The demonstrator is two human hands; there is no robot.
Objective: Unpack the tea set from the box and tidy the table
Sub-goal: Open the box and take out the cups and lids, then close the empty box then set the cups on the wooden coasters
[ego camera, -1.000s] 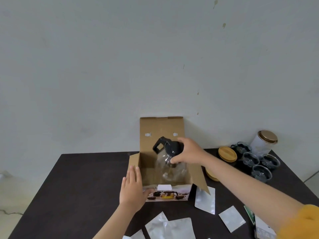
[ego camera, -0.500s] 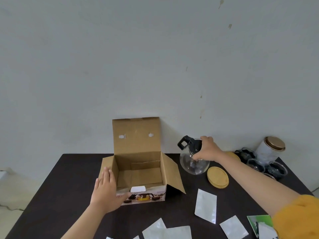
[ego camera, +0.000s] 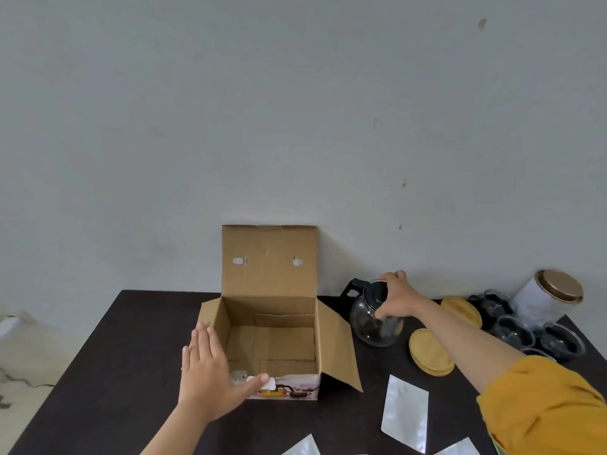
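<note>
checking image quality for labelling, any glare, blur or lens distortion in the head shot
Head view: soft even light, no hard shadows; mild glare on the silver pouch; glass teapot reads dark against the table; wide-angle stretch at the edges; both hands sharp.

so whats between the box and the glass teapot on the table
In the head view, only the box's open right side flap and bare dark table lie between it and the glass teapot.

Matt cardboard box (ego camera: 269, 323), clear glass teapot (ego camera: 374, 326) (black plastic lid), wooden coasters (ego camera: 430, 351)
</note>
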